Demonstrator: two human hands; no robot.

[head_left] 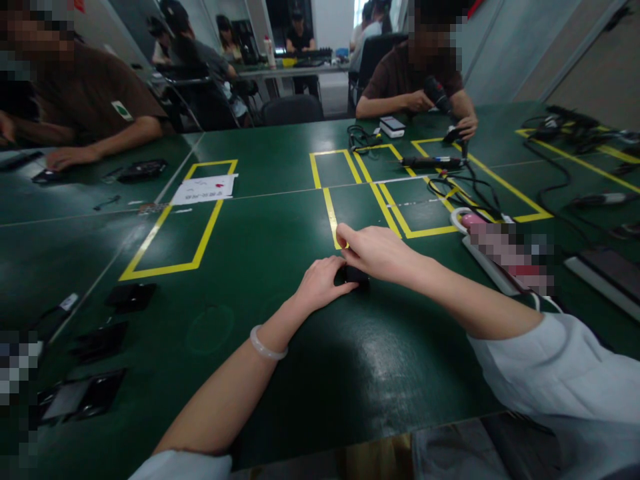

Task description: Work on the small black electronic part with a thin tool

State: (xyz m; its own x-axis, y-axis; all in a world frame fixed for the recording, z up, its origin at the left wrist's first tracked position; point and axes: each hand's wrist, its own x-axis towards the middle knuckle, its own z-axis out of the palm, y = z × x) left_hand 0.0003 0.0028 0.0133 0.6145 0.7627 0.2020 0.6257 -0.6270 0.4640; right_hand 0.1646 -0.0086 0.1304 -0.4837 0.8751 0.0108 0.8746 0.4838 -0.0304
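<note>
A small dark, box-like part (357,275) rests on the green table in front of me, mostly covered by my fingers. My left hand (323,283), with a pale bangle at the wrist, grips it from the left between thumb and fingers. Just above and to the right, my right hand (375,252) is closed, its thumb and index finger pinched together over the part. Whatever sits in that pinch, if anything, is hidden from view.
Yellow tape outlines (210,230) mark the green table (280,220). A paper sheet (204,189) lies ahead left, several black parts (131,297) at near left. A pen-like black tool (433,162) with cables lies ahead right. Co-workers sit across the table.
</note>
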